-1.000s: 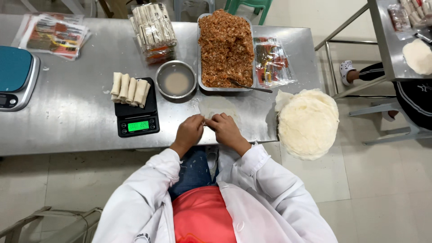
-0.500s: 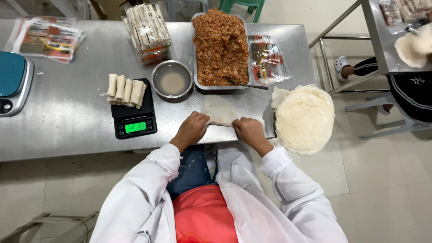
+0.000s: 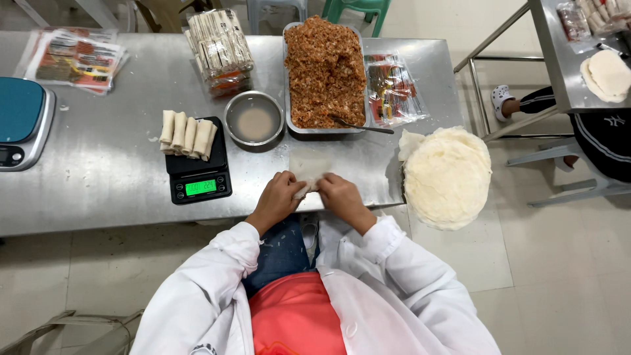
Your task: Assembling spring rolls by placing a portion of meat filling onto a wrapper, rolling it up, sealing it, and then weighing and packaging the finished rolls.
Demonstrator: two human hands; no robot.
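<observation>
Change: right hand (image 3: 340,197), out at 3 o'clock half a second ago, is back beside the left hand (image 3: 279,197) at the near table edge.
Left hand: fingers curled onto the near left edge of the wrapper (image 3: 309,169), pinching it.
Right hand: fingers bent onto the wrapper's near right edge, thumb side touching the left hand.
Wrapper: pale, thin square lying flat on the steel table (image 3: 105,184), at 12 o'clock from the hands, its near edge lifted under the fingertips.
Tray (image 3: 327,72): heaped with reddish-brown filling, at 12 o'clock beyond the wrapper, a spoon (image 3: 360,125) lying at its near rim.
Bowl (image 3: 254,120): round, metal, cloudy liquid inside, at 11 o'clock, just beside the tray.
Scale (image 3: 197,167): black, green display, at 9 o'clock from the hands, carrying five finished rolls (image 3: 187,135).
Stack (image 3: 447,176): round white wrappers at 3 o'clock, overhanging the table end.
Packets (image 3: 393,89): clear, red-printed, at 1 o'clock right of the tray.
</observation>
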